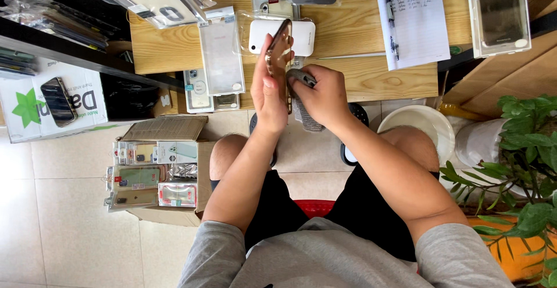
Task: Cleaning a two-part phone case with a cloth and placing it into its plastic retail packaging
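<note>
My left hand (268, 93) holds a smartphone (279, 50) upright on its edge, in front of a low wooden table (371, 79). My right hand (325, 96) presses a grey cloth (301, 105) against the phone's side. Behind the phone, a white phone case in a clear plastic bag (301, 37) lies on the table. I sit on a red stool (316, 207) with my knees apart.
A cardboard box (168, 172) of packaged phone cases stands at my left knee. More packaged cases (220, 56) lie on the table, with a sheet of paper and a pen (415, 21) at the right. A white bowl (420, 125) and a potted plant (522, 166) stand to my right.
</note>
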